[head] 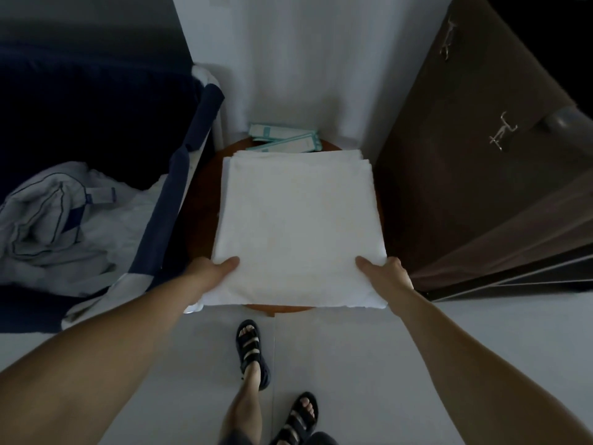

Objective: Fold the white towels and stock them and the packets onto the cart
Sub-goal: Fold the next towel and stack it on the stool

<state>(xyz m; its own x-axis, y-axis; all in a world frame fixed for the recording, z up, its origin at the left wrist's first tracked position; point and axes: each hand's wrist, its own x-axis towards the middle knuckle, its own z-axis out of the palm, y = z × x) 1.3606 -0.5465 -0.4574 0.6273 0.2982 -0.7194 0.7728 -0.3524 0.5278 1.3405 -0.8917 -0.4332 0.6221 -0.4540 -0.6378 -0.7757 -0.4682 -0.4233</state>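
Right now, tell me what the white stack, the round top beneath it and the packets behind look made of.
Folded towels: soft woven cloth, matte, layered edges showing at the far side. Round top: probably wood or wood veneer, reddish-brown, smooth. Packets: likely paper or thin card, white with teal print, flat; too small to be sure.

A square, flat stack of folded white towels (298, 220) lies on the round brown worktop (202, 200), its near corners gripped by the left hand (218, 268) and right hand (386, 268). Beyond the hands, past the stack's far edge, white-and-teal packets (285, 141) lie overlapping.
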